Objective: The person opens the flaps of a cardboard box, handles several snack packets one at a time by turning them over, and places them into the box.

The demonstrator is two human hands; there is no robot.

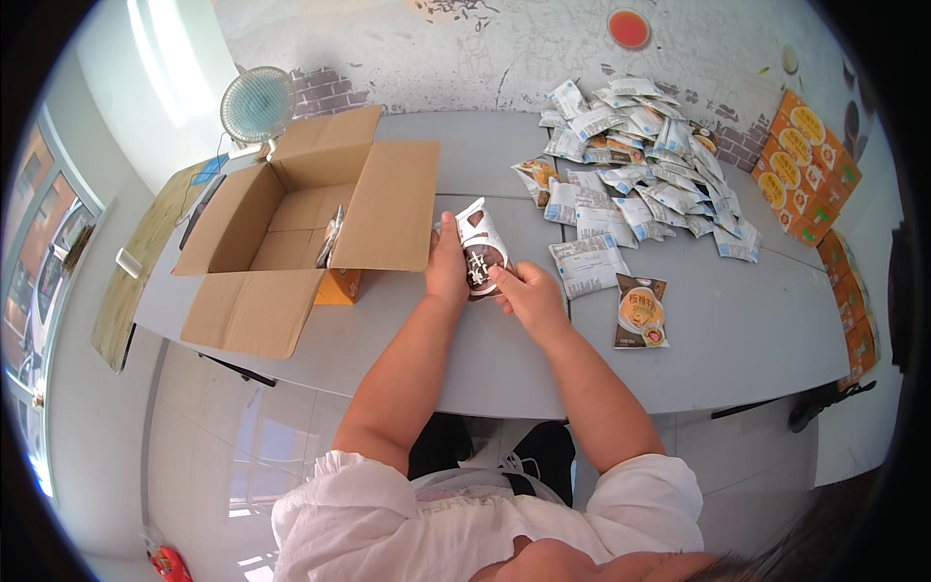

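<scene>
Between my two hands is a white and dark-brown sealed food packet [479, 254], held upright just right of the open cardboard box. My left hand [447, 260] grips its left edge, fingers mostly behind it. My right hand [531, 295] pinches its lower right side, thumb on the front. The cardboard box [305, 228] has its flaps spread; a few packets [332, 236] stand against its inner right wall. To the right of my right hand lies a brown packet [641, 311] with a bowl picture, below a white and blue packet [588, 265].
A large heap of white and blue packets [640, 160] covers the back right of the grey table [465, 364]. Orange printed cartons [803, 167] stand at the far right edge. An orange box [337, 287] sits under the cardboard box's right flap. A fan [258, 104] stands behind it.
</scene>
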